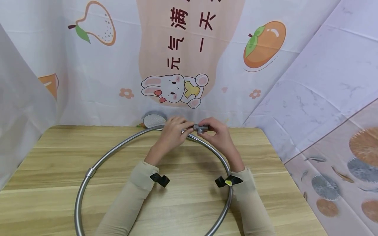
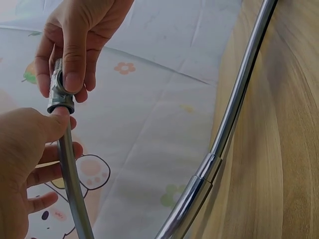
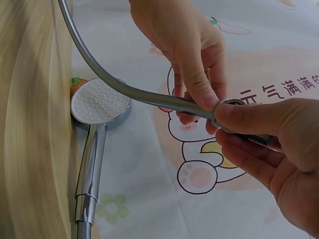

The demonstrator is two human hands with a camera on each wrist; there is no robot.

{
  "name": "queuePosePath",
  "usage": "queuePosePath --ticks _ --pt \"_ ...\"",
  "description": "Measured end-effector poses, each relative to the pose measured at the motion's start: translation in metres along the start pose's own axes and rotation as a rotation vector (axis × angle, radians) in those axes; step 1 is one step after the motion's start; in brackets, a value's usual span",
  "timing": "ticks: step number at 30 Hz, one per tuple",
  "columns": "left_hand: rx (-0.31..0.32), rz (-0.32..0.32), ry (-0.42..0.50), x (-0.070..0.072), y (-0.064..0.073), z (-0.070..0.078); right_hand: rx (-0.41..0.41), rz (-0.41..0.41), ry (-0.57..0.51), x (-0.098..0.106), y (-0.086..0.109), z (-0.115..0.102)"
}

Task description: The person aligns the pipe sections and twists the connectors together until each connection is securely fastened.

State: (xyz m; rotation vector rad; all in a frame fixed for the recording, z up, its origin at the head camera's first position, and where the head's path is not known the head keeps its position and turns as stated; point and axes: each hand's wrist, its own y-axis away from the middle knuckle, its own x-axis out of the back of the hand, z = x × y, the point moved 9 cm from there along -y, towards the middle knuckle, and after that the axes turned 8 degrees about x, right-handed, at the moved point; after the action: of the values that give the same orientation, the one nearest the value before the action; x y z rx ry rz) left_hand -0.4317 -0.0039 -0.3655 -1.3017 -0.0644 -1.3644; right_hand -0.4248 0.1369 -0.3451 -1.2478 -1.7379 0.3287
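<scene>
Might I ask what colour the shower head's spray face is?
The spray face is white, best seen in the right wrist view.

Peach panel (image 1: 190,42) on pale curtain (image 1: 100,72), twelve o'clock: dark red print, sideways, climbing. I read 元气满满的 (image 3: 271,90); at its three o'clock, 一天 (image 1: 207,21), next character cut off. Five o'clock, yellow tag (image 1: 228,182) on right wrist's black device (image 1: 236,180): unreadable.

A curtained-off tabletop workspace, with cartoon-printed cloth hangings (image 1: 101,75) around a wood-grain table (image 1: 53,157).

Right hand (image 1: 220,133) pinches a metal fitting (image 1: 200,129) beside left hand (image 1: 173,131)
</scene>
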Motion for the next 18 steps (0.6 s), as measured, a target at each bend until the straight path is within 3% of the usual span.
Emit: queuePosePath --ticks 12,18 --pt "0.057 -0.030 0.051 -0.002 -0.001 -0.005 -0.038 0.026 -0.009 0.001 0.000 -0.002" --pt "0.110 -0.049 0.046 -0.003 0.000 -0.014 -0.048 0.047 0.036 0.006 -0.001 -0.004"
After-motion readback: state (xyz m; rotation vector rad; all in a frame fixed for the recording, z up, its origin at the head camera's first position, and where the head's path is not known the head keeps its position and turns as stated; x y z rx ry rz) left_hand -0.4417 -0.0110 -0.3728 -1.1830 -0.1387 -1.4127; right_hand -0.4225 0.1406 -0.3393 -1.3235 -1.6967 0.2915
